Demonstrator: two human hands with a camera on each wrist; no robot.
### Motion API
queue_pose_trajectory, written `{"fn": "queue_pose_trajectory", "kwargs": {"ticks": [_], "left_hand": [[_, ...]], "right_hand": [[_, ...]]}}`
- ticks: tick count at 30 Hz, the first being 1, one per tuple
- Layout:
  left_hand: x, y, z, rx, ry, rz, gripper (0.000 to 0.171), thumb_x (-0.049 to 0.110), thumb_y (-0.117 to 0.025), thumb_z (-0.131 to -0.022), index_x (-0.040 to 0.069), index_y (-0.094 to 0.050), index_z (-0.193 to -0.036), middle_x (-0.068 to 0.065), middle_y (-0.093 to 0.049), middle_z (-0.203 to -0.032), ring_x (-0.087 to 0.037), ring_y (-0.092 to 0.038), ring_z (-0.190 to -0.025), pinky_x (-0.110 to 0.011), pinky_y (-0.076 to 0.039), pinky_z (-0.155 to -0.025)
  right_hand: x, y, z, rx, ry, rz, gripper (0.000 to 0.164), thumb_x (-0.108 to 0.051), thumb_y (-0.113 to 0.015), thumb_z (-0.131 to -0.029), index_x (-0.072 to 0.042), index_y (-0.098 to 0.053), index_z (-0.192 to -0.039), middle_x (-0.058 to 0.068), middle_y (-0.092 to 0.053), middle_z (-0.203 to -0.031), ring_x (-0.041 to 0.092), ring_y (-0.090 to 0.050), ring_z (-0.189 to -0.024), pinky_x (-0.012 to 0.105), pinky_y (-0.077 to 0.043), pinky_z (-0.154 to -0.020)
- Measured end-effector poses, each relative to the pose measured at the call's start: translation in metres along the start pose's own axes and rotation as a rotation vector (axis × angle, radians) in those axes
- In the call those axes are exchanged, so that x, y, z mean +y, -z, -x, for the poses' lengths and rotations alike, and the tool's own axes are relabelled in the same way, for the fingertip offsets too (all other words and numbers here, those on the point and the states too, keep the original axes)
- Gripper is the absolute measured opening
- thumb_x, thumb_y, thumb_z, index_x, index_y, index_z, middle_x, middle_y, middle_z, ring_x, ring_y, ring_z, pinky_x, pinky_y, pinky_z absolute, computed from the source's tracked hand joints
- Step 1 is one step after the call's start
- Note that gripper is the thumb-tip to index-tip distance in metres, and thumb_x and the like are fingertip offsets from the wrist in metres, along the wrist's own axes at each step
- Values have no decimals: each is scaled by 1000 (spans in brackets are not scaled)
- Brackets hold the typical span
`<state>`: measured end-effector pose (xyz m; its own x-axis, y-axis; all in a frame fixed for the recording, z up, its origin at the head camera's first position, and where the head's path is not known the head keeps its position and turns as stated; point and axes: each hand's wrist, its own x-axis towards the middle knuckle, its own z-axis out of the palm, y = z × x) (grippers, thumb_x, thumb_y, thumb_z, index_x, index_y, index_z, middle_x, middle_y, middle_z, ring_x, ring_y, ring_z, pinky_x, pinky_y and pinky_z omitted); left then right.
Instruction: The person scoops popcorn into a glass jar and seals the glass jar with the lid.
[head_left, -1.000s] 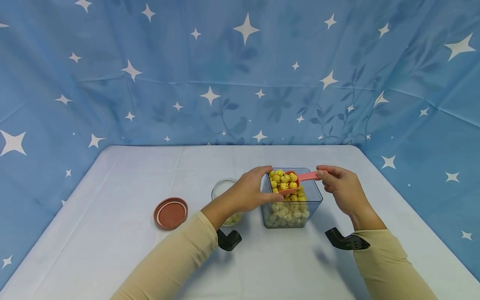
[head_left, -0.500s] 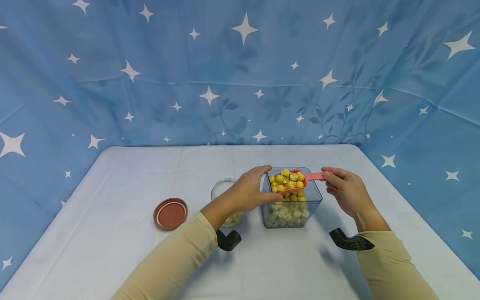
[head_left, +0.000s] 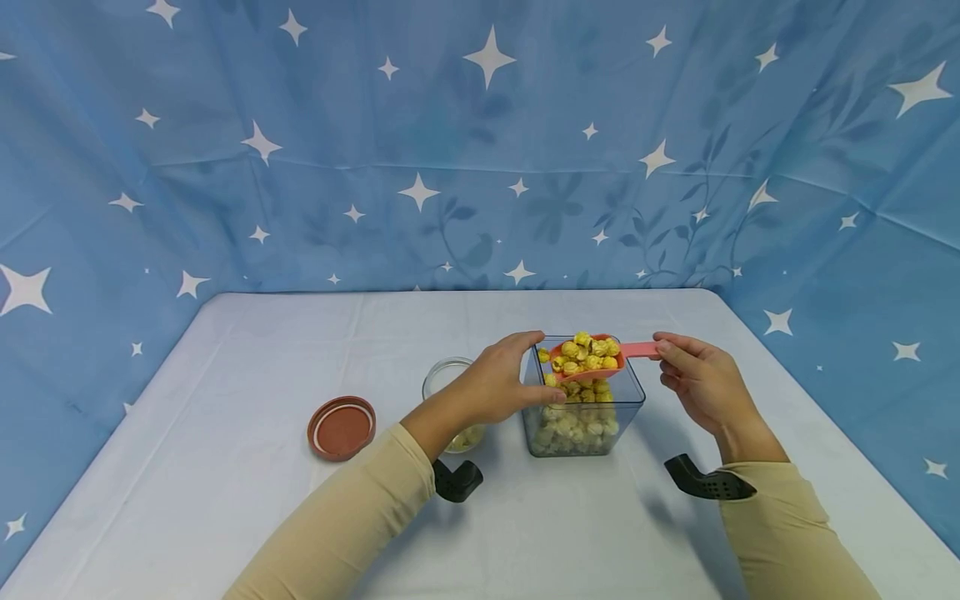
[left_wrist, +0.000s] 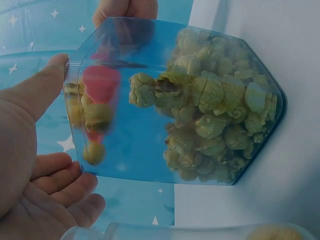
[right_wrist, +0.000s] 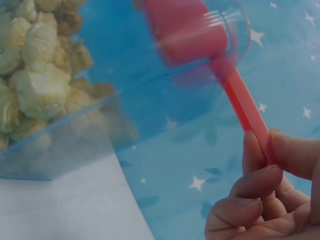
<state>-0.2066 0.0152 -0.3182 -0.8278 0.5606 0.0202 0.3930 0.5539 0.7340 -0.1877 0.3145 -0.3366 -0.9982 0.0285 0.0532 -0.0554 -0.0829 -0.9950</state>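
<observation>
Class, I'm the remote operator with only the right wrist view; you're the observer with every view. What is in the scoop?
Observer: Yellow popcorn is heaped in the pink scoop.
Operator: Where is the left hand?
Observer: It spans the left side of the clear container's rim.
Operator: What lies farthest left on the white table?
Observer: A round reddish-brown lid.

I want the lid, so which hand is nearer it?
Left: the left hand is at the tub, right of the lid; the right hand is farther right, past the tub.
</observation>
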Motion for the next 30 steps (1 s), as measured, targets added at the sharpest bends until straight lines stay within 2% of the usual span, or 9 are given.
{"fn": "queue_pose_trajectory", "kwargs": {"ticks": [12, 21, 26, 30], "left_hand": [[-1, 0, -1, 0, -2, -12, 87, 43, -76, -89, 13, -32, -157, -7, -33, -160, -24, -29, -147, -43, -29, -116], [-2, 2, 1, 11, -9, 11, 89, 46, -78, -86, 14, -34, -157, -5, -34, -159, -24, -30, -146, -45, -31, -115], [-3, 9, 5, 39, -5, 36, 93, 45, -81, -84, 16, -33, -157, -3, -33, -160, -24, -29, -147, -48, -33, -113], [-7, 21, 12, 79, -5, 8, 95, 46, -82, -82, 16, -32, -158, -3, -32, -160, -24, -30, -146, -50, -34, -112]], "right_hand": [[-4, 2, 0, -3, 31, -35, 12, -18, -65, -100, -20, -77, -101, -3, -62, -91, 14, -48, -80, 19, -48, -70], [-12, -5, 2, -6, 56, -53, 12, -18, -66, -99, -19, -77, -103, -2, -62, -91, 13, -49, -78, 18, -49, -71], [-16, -11, 2, -13, 66, -64, 12, -17, -65, -99, -18, -77, -103, -1, -63, -92, 13, -50, -78, 18, -50, -71], [-22, -19, 3, -20, 77, -63, 12, -15, -65, -99, -17, -76, -103, -1, -64, -91, 13, -51, -77, 19, -51, -71]]}}
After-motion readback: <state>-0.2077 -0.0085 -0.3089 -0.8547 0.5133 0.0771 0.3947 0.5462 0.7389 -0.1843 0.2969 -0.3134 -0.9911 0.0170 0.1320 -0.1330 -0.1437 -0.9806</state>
